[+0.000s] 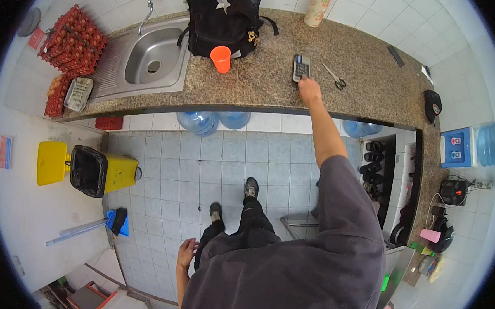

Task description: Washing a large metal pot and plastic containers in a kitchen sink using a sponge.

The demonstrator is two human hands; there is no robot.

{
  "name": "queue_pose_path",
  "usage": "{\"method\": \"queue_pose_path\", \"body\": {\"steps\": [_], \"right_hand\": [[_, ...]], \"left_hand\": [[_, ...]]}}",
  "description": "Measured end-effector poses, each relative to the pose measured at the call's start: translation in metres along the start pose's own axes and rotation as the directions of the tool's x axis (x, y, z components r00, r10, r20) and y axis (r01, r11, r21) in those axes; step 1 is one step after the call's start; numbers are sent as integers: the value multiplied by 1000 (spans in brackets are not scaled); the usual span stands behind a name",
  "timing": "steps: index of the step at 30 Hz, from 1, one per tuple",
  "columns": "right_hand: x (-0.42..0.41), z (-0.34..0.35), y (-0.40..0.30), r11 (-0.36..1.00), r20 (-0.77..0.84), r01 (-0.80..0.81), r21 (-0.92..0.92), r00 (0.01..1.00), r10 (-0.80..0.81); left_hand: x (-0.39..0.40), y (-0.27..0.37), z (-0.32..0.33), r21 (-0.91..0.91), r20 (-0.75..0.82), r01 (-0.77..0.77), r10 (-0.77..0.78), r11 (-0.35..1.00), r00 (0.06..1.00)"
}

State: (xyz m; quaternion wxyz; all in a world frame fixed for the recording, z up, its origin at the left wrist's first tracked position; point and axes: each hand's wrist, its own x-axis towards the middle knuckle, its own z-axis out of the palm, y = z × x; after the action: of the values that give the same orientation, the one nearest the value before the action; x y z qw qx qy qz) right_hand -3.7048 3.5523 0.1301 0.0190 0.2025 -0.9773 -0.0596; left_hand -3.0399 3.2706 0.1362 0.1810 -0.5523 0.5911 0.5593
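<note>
My right hand (309,89) reaches over the granite counter, its fingers touching the lower end of a calculator (302,67) that lies flat; whether the fingers grip it cannot be seen. A pair of scissors (334,77) with dark handles lies just right of the calculator. To the left, an orange plastic cup (221,60) stands in front of a black backpack (223,23) with a silver star. My left hand (187,253) hangs low beside my leg, away from the counter, with its fingers loosely bent and nothing visible in it.
A steel sink (153,61) and stacked red egg trays (73,40) are at the left. A patterned roll (319,9) stands at the wall. A black cap (432,105) and a water dispenser (457,148) are at the right. A yellow bin (120,173) stands on the floor at left.
</note>
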Motion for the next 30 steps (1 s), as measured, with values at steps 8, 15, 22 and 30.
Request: {"method": "queue_pose_path", "body": {"steps": [8,15,22,30], "right_hand": [[-133,20,-77,863,-301,81,499,950,85],[-577,106,-205,741,849,-604,292,521,89],[-960,58,-375,-625,842,-773,114,-259,474],[-1099,54,-606,-956,829,124,265,-536,160]], "left_hand": [[-6,122,26,604,640,-444,-70,662,765],[100,89,25,556,773,-718,58,419,632],[167,52,57,429,903,-900,-22,78,429],[40,-57,150,307,927,-951,-210,-44,310]]}}
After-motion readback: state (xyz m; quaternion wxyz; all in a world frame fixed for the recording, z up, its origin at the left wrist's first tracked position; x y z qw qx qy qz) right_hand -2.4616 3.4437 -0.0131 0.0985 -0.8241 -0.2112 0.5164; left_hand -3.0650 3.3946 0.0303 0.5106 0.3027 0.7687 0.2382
